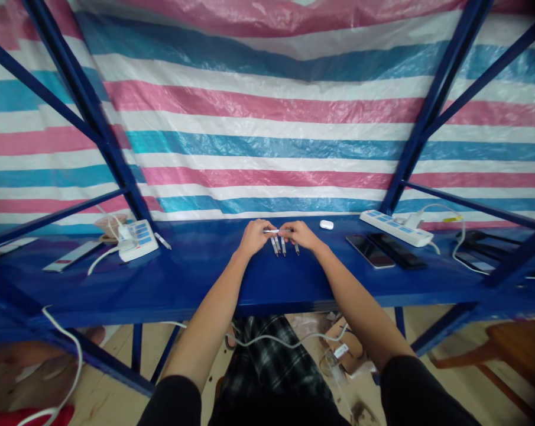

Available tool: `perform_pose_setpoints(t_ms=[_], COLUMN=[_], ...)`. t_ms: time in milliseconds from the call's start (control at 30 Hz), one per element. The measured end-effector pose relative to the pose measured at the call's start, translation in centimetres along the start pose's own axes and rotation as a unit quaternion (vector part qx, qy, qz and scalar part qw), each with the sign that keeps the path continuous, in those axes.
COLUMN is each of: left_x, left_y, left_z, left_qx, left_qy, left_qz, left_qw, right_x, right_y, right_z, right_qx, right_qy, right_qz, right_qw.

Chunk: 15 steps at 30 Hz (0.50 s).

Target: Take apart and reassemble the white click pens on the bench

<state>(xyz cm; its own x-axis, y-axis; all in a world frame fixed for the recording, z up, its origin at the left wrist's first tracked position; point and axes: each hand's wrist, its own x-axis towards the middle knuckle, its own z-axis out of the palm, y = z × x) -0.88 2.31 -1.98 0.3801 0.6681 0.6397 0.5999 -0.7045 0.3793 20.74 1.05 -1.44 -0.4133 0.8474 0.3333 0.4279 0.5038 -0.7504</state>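
Observation:
Both hands meet over the middle of a blue metal shelf top (285, 284). My left hand (253, 235) is closed with its fingertips on one end of a slim pen (271, 231), which lies crosswise between the hands. Pinched on the pen's other end is my right hand (302, 233); the fingers cover much of that end. Right below the fingertips, several pens (284, 247) with pale barrels and dark tips lie side by side, pointing towards me. Their far ends are partly hidden by my hands.
A white earbud case (326, 225) lies right of my hands, near a phone (370, 251), a dark phone (395, 249) and a power strip (395, 228). On the left are another power strip (138, 239) and a pen (162, 241). Blue posts (435, 100) frame the shelf; a cable (289, 343) hangs below.

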Motion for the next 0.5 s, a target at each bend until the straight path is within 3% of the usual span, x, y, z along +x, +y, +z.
perform_pose_setpoints(t_ms=[233, 367, 500], left_x=[0.0, 0.0, -0.2], left_y=[1.3, 2.3, 3.4], left_z=[-0.9, -0.8, -0.2], left_qx=[0.069, 0.051, 0.008], left_qy=[0.038, 0.048, 0.029], left_qz=[0.058, 0.074, 0.081], left_qw=[0.995, 0.995, 0.996], right_x=[0.4, 0.7, 0.9], right_y=[-0.2, -0.5, -0.5], right_z=[0.4, 1.0, 1.7], right_qx=[0.150, 0.267, 0.364], right_qy=[-0.027, 0.012, 0.050], right_qz=[0.016, 0.080, 0.087], right_qw=[0.988, 0.960, 0.926])
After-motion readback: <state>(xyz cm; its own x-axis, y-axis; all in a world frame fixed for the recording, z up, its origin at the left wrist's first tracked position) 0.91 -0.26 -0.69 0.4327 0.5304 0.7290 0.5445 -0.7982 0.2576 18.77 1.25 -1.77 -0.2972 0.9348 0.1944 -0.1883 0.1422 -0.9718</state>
